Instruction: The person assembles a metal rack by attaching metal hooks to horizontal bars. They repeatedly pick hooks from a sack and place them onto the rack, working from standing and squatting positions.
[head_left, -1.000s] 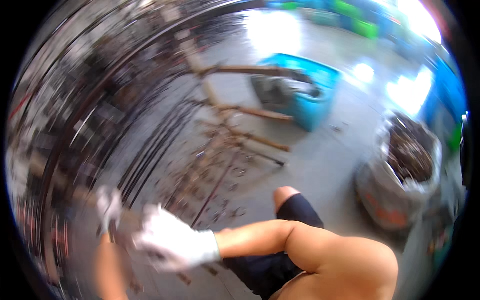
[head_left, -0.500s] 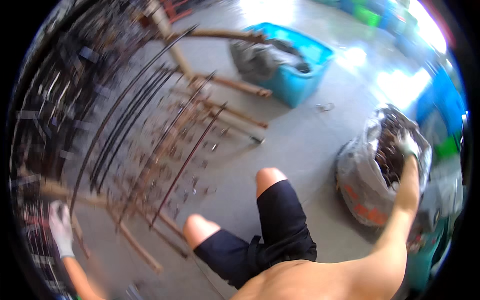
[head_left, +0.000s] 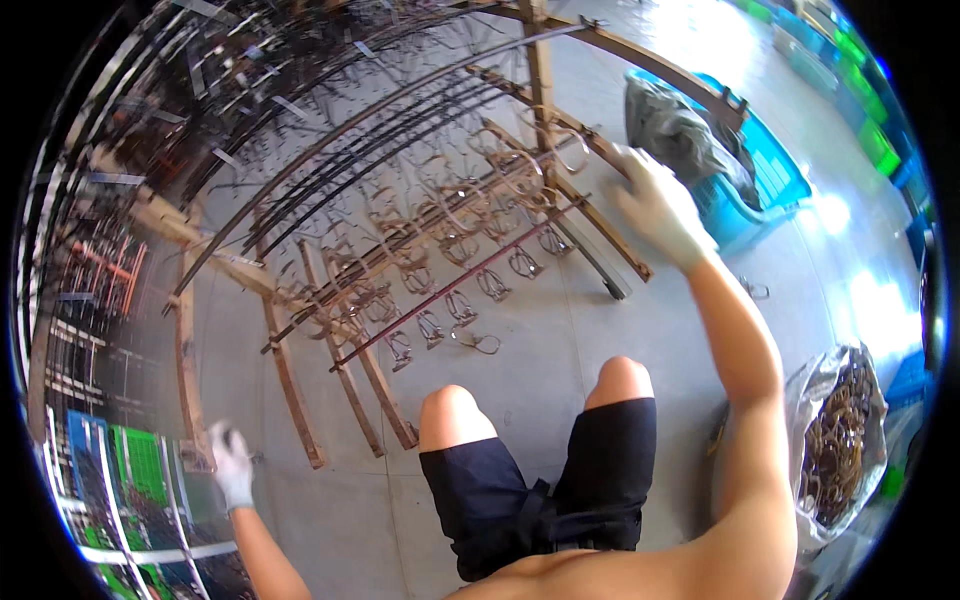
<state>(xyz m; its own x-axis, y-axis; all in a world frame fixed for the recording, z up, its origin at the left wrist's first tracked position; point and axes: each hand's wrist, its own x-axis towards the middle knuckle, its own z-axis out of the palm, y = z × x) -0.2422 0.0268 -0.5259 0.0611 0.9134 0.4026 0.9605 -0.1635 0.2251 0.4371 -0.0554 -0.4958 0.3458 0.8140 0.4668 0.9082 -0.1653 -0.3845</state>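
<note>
My right hand [head_left: 662,208], in a white glove, is over the right end of a wooden rack [head_left: 540,75], close to one of its side bars. Its fingers are blurred, and I make out nothing in them. On the left, my left hand [head_left: 232,466], also gloved, has its fingers curled beside the foot of a wooden leg [head_left: 190,370]; what they hold is too small to tell. Brown wire loop pieces [head_left: 492,285] hang in rows from dark rods laid across the rack, including a reddish rod [head_left: 440,293] nearest me.
A sack [head_left: 805,430] full of brown wire pieces stands at my right. Beyond the rack is a blue basket [head_left: 765,205] with grey cloth [head_left: 680,130] over it. Racks of dark metal parts [head_left: 200,80] crowd the far left. One loose loop [head_left: 476,343] lies on the floor.
My right hand has left the sack and moved up and left to the rack. The view has swung right, so the rack sits nearer the middle. My left hand stays low at the left.
</note>
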